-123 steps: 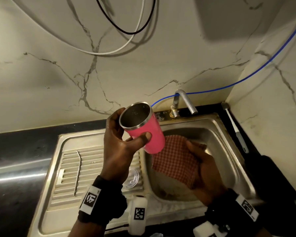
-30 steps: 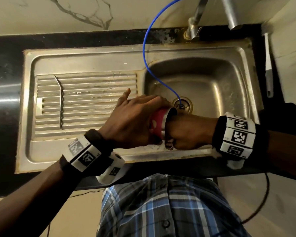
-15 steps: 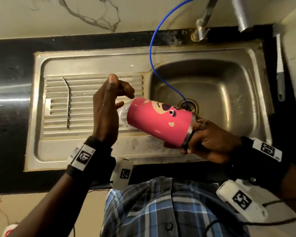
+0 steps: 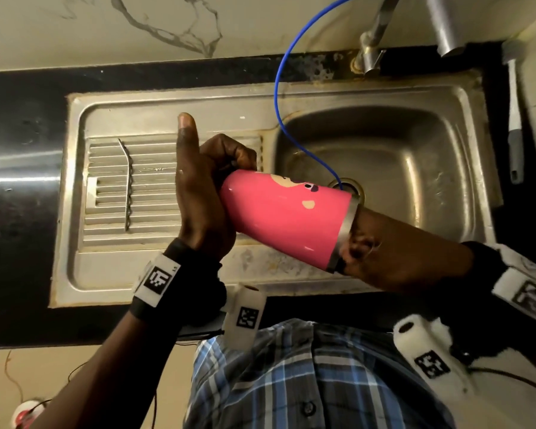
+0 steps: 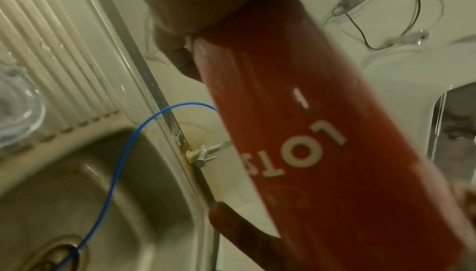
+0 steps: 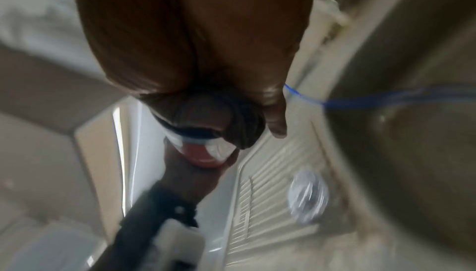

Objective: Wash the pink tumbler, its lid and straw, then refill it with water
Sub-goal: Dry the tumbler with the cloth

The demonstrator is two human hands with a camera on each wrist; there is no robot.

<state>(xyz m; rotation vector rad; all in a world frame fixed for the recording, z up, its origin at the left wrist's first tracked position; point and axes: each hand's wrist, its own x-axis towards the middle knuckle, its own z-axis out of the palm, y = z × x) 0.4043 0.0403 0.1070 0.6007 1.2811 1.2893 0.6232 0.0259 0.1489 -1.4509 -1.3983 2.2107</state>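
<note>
The pink tumbler (image 4: pixel 285 218) lies on its side in the air over the sink's front edge, base to the left and steel rim to the right. My left hand (image 4: pixel 201 193) cups the base, fingers curled over it and thumb pointing up. My right hand (image 4: pixel 399 258) has its fingers pushed inside the tumbler's mouth, and a thumb shows outside the wall in the left wrist view, where the tumbler (image 5: pixel 322 133) fills the frame. The bent metal straw (image 4: pixel 128 187) lies on the drainboard (image 4: pixel 155 168). The clear lid (image 6: pixel 309 194) rests on the drainboard near the basin, hidden in the head view.
The steel sink basin (image 4: pixel 415 97) is at right, with a faucet (image 4: pixel 372 48) behind it. A thin blue tube (image 4: pixel 279 88) runs down into the drain. A grey-handled brush (image 4: pixel 515 125) lies on the black counter at far right.
Four seconds ago the left hand held the tumbler upright and the right held a red checked cloth. Over the last half second the left fingers closed onto the base and the right hand went deeper.
</note>
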